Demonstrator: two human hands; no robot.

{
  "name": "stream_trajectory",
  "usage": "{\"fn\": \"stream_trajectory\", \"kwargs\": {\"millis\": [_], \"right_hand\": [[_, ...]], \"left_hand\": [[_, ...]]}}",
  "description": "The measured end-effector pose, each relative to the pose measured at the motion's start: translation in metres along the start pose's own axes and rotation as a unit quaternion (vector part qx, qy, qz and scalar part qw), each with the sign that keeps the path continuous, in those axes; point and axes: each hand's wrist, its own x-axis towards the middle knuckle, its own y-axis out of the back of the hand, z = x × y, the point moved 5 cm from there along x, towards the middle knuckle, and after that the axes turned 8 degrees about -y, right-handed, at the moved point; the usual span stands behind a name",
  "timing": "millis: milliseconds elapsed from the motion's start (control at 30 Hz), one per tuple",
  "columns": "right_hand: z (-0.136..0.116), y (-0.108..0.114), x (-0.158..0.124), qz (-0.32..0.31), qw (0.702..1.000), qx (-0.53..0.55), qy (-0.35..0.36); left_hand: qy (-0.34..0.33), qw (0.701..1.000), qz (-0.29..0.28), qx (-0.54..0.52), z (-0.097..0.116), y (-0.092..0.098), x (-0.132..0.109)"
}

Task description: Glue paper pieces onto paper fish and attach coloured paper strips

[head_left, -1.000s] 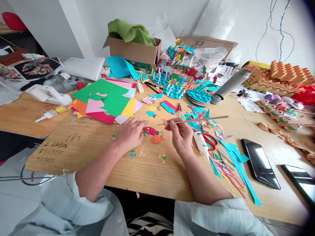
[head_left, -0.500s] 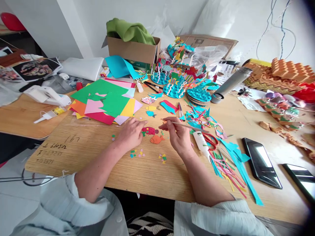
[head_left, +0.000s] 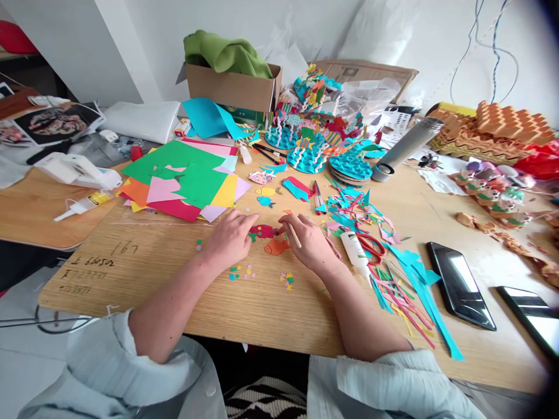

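Note:
A red paper fish (head_left: 264, 231) with small dots lies flat on the table between my hands. My left hand (head_left: 230, 235) is curled at its left end, its fingers holding the fish's edge. My right hand (head_left: 305, 238) grips a thin wooden stick (head_left: 295, 235) and rests its fingertips at the fish's tail. Just below lies an orange paper fish (head_left: 276, 247), partly covered by the right hand. Small paper dots (head_left: 248, 271) and tiny yellow and green pieces (head_left: 287, 279) lie nearer to me. Yellow (head_left: 267, 191) and blue (head_left: 264, 201) paper fish lie beyond.
Colored paper sheets (head_left: 174, 174) are stacked at left. A white glue bottle (head_left: 356, 253), red scissors (head_left: 371, 249), paper strips (head_left: 399, 297) and a phone (head_left: 460, 285) lie at right. Blue decorated discs (head_left: 308, 157), a metal flask (head_left: 410, 145) and a cardboard box (head_left: 231, 87) stand behind.
My right hand has turned over and lowered toward the red fish's tail, and the stick now points down toward me instead of out to the right. My left hand stays put.

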Motion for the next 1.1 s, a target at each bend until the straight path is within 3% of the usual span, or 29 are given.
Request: {"fn": "stream_trajectory", "kwargs": {"millis": [267, 500, 633, 767, 1100], "right_hand": [[0.001, 0.001, 0.000, 0.022, 1.000, 0.005, 0.010], [-0.013, 0.023, -0.010, 0.120, 0.966, 0.226, 0.036], [-0.026, 0.018, -0.017, 0.053, 0.943, 0.327, 0.033], [-0.035, 0.008, -0.021, -0.029, 0.941, 0.334, 0.044], [-0.041, 0.011, -0.025, -0.004, 0.938, 0.333, 0.096]], "left_hand": [[-0.011, 1.000, 0.016, -0.011, 0.001, 0.001, 0.000], [0.003, 1.000, 0.001, -0.025, 0.000, -0.001, 0.000], [0.018, 0.999, -0.004, -0.034, -0.001, 0.001, 0.000], [0.034, 0.999, -0.011, -0.038, -0.002, 0.002, 0.001], [0.042, 0.997, -0.010, -0.064, -0.004, 0.003, 0.001]]}}
